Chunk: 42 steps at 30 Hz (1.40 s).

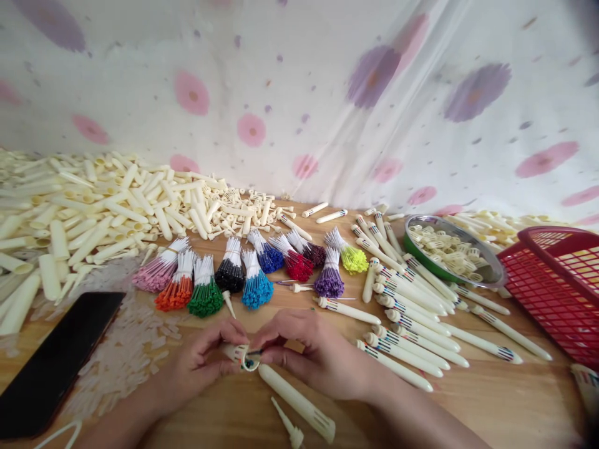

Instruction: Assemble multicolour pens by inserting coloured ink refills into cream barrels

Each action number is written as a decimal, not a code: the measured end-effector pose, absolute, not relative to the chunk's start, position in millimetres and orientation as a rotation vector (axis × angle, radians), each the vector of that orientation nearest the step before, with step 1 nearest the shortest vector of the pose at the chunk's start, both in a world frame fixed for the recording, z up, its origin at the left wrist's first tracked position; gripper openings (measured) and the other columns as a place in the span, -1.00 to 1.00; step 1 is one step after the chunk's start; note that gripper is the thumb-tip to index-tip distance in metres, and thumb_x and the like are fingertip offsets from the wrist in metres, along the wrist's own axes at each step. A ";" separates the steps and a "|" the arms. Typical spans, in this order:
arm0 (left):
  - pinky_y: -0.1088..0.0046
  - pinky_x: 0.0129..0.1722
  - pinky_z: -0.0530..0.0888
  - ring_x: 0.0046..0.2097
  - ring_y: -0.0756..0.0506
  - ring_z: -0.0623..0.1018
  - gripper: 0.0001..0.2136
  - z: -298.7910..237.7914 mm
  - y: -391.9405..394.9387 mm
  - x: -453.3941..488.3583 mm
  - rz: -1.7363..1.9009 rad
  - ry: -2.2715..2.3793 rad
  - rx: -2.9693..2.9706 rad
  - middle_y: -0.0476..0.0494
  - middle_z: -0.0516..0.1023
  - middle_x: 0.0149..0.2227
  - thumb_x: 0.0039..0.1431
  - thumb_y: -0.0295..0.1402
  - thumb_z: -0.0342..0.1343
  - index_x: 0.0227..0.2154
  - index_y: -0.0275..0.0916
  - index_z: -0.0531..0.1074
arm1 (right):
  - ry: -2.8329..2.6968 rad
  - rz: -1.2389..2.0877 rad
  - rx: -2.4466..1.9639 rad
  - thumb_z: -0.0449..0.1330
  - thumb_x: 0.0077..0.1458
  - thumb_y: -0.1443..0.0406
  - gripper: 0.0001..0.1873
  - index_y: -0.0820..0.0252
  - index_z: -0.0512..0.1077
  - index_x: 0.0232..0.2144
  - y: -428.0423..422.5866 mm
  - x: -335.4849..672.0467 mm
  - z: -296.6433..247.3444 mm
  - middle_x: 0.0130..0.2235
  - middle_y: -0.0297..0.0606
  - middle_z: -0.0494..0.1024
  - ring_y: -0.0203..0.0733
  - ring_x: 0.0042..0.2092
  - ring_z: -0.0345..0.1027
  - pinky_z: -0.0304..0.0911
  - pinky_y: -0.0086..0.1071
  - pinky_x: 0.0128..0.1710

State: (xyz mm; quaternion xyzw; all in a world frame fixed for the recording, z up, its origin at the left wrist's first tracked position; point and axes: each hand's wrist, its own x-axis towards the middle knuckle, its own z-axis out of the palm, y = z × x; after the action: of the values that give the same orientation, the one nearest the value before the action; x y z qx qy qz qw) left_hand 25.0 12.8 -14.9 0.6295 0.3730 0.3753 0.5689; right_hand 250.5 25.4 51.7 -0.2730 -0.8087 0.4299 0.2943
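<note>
Your left hand (196,368) pinches a small cream plastic pen head (239,355) low over the wooden table (468,399). Your right hand (318,355) pinches a thin refill (255,355) at its round mouth (dark tip showing). A smooth tapered barrel (299,402) lies just below your hands.

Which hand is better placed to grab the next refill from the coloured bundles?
Probably right: the left hand holds the cream pen head, while the right hand only pinches a refill, nearest the purple refill bundle.
</note>
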 end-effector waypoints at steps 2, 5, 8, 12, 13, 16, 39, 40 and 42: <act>0.39 -0.21 0.41 -0.24 -0.13 0.51 -0.90 -13.4 12.2 26.4 0.878 0.882 1.440 -0.09 0.52 -0.34 -0.01 -0.39 0.25 -0.38 -0.17 0.50 | -2.174 1.061 -0.732 0.12 0.16 0.37 -0.90 0.24 0.45 -0.30 25.9 249.1 48.1 -0.36 -0.25 0.54 -0.33 -0.35 0.38 0.27 -0.50 -0.33; 0.42 -0.23 0.40 -0.26 -0.10 0.49 -0.88 -12.0 12.3 27.9 0.874 0.878 1.388 -0.07 0.51 -0.35 -0.04 -0.40 0.27 -0.38 -0.17 0.50 | -2.238 0.897 -0.688 0.13 0.15 0.37 -0.90 0.26 0.45 -0.36 26.4 247.7 45.9 -0.43 -0.25 0.51 -0.32 -0.39 0.33 0.22 -0.49 -0.37; 0.43 -0.26 0.40 -0.28 -0.10 0.48 -0.90 -8.7 13.6 29.0 0.823 0.863 1.326 -0.05 0.49 -0.39 -0.05 -0.36 0.27 -0.42 -0.20 0.50 | -2.264 0.848 -0.694 0.11 0.17 0.32 -0.86 0.25 0.44 -0.37 26.9 246.8 46.2 -0.44 -0.24 0.51 -0.30 -0.38 0.33 0.22 -0.47 -0.37; 0.41 -0.28 0.39 -0.29 -0.12 0.48 -0.85 -2.4 15.1 28.5 0.730 0.885 1.288 -0.06 0.50 -0.41 -0.09 -0.28 0.29 -0.44 -0.21 0.51 | -2.322 0.884 -0.672 0.07 0.21 0.31 -0.82 0.25 0.45 -0.35 28.3 248.5 47.5 -0.41 -0.22 0.53 -0.29 -0.35 0.34 0.23 -0.45 -0.32; 0.41 -0.28 0.39 -0.29 -0.12 0.48 -0.82 -1.5 14.9 28.2 0.704 0.894 1.284 -0.07 0.51 -0.40 -0.09 -0.25 0.29 -0.42 -0.21 0.52 | -2.332 0.898 -0.670 0.07 0.21 0.32 -0.82 0.26 0.46 -0.33 29.1 249.7 47.8 -0.40 -0.21 0.54 -0.29 -0.34 0.35 0.24 -0.45 -0.31; 0.41 -0.32 0.40 -0.32 -0.11 0.48 -0.78 -1.5 13.4 27.3 0.653 0.898 1.225 -0.08 0.52 -0.39 -0.07 -0.20 0.27 -0.36 -0.20 0.55 | -2.318 1.050 -0.690 0.06 0.21 0.36 -0.82 0.25 0.47 -0.26 32.3 253.7 47.6 -0.34 -0.20 0.57 -0.29 -0.28 0.40 0.28 -0.43 -0.26; 0.56 -0.55 0.26 -0.47 0.02 0.42 -0.71 4.8 10.1 33.5 0.426 0.896 1.076 -0.07 0.49 -0.43 0.01 -0.12 0.20 -0.36 -0.28 0.52 | -1.722 1.976 -1.016 0.23 -0.01 0.21 -0.79 0.27 0.51 -0.42 39.1 255.5 26.7 -0.52 -0.34 0.52 -0.34 -0.45 0.35 0.23 -0.45 -0.33; 0.56 -0.57 0.25 -0.48 0.03 0.41 -0.70 4.2 10.3 33.5 0.421 0.896 1.055 -0.07 0.49 -0.42 -0.01 -0.12 0.21 -0.36 -0.28 0.52 | -1.709 1.996 -1.022 0.24 -0.02 0.20 -0.78 0.28 0.51 -0.43 39.3 255.2 24.5 -0.52 -0.34 0.52 -0.35 -0.45 0.34 0.22 -0.45 -0.32; 0.58 -0.59 0.22 -0.50 0.05 0.40 -0.69 3.8 10.5 34.0 0.417 0.897 1.000 -0.07 0.50 -0.41 -0.04 -0.12 0.24 -0.37 -0.29 0.52 | -1.688 2.039 -1.020 0.25 -0.03 0.17 -0.75 0.29 0.52 -0.44 40.2 254.9 21.3 -0.51 -0.34 0.52 -0.36 -0.45 0.31 0.20 -0.45 -0.31</act>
State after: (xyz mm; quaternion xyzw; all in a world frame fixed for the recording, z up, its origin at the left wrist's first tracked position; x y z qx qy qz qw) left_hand 34.0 10.5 3.8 0.4598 0.4123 0.1917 0.7628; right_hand 254.9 40.2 21.3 -0.3554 -0.5881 0.7104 0.1519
